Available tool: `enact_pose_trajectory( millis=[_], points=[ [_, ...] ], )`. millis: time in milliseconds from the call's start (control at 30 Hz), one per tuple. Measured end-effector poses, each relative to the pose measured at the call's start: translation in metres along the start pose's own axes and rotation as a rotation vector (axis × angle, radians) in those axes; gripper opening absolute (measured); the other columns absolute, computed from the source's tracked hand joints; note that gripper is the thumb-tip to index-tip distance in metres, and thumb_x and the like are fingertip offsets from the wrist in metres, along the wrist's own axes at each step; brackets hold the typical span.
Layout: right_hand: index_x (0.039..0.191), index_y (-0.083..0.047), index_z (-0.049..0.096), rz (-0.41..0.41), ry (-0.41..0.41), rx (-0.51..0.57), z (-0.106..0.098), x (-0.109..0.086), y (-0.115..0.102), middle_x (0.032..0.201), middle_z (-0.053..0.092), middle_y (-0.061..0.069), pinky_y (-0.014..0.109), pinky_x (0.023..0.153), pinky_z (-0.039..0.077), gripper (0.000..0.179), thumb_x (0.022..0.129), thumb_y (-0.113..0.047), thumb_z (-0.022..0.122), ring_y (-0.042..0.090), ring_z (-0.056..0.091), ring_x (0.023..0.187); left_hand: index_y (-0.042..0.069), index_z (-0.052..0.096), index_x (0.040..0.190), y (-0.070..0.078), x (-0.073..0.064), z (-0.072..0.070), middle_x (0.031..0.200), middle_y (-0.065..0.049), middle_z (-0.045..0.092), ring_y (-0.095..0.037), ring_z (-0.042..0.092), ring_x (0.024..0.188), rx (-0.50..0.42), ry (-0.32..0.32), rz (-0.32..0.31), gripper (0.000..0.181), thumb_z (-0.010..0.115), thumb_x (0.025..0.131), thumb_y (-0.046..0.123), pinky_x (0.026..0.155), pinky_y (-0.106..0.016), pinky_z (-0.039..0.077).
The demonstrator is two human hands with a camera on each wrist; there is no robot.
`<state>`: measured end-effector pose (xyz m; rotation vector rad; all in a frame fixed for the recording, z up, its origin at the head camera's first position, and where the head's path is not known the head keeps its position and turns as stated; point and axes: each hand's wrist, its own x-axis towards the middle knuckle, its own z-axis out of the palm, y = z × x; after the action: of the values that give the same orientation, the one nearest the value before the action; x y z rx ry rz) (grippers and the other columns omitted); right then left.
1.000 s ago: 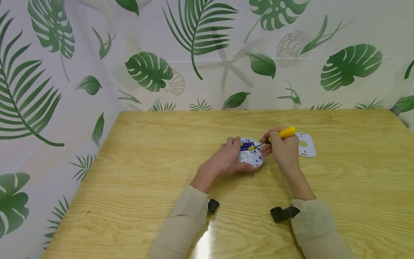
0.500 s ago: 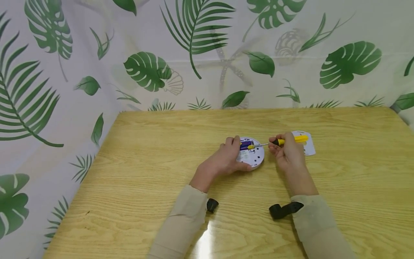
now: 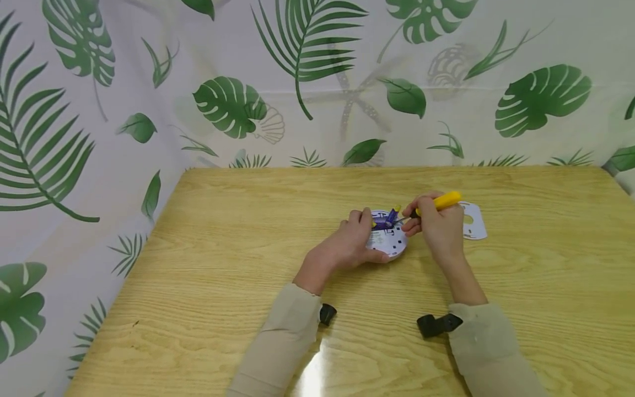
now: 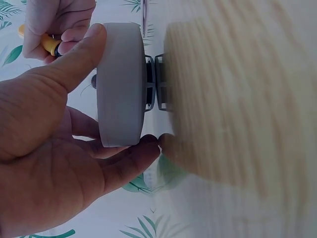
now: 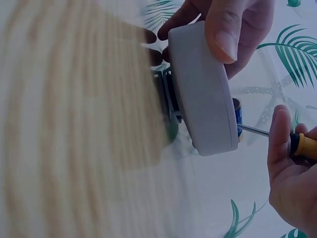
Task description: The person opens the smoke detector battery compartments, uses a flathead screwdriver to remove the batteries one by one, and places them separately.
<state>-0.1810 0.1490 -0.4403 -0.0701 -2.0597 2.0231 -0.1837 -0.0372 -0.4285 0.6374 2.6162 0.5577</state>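
A round white smoke detector [image 3: 392,242] is held on its near left side by my left hand [image 3: 342,242]. In the left wrist view the thumb lies on one edge of the detector [image 4: 121,84] and the fingers curl under the other. My right hand [image 3: 440,229] grips a yellow-handled screwdriver [image 3: 448,200]. Its shaft reaches to a purple battery [image 3: 393,215], tilted up out of the detector's back. Another purple battery [image 3: 381,223] lies in the compartment, partly hidden by the left fingers. The right wrist view shows the screwdriver [image 5: 255,130] meeting a battery [image 5: 238,119] behind the rim.
A white mounting plate [image 3: 476,223] with a round hole lies on the wooden table [image 3: 223,248], just right of my right hand and partly covered by it. A leaf-printed cloth [image 3: 307,132] hangs along the table's back edge. Black wrist cameras [image 3: 431,325] sit at both sleeves.
The right hand pulled back right with the screwdriver, then returned to the detector. One battery, flat before, now stands tilted up. The left hand has kept its hold.
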Motion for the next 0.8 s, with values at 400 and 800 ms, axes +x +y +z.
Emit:
enact_pose_trajectory(
  millis=[400,800],
  points=[
    [0.088,0.007,0.063,-0.009,-0.009,-0.047,0.003,-0.002,-0.002,0.072,0.069,0.004,0.028,0.047,0.054,0.028,0.101,-0.013,0.048,0.014,0.065,0.05,0.002,0.007,0.159,-0.001,0.001,0.0,0.158,-0.019,0.023,-0.032,0.037,0.138,0.001,0.005,-0.004,0.104,0.068,0.09,0.051,0.11,-0.038,0.039],
    [0.09,0.006,0.064,-0.017,0.014,0.071,-0.009,-0.001,-0.011,0.076,0.07,0.005,0.027,0.048,0.054,0.023,0.101,-0.012,0.053,0.014,0.065,0.051,0.004,0.009,0.159,-0.002,0.001,-0.001,0.159,-0.018,0.023,-0.031,0.038,0.139,-0.035,0.011,-0.012,0.106,0.072,0.088,0.05,0.111,-0.038,0.038]
  ],
)
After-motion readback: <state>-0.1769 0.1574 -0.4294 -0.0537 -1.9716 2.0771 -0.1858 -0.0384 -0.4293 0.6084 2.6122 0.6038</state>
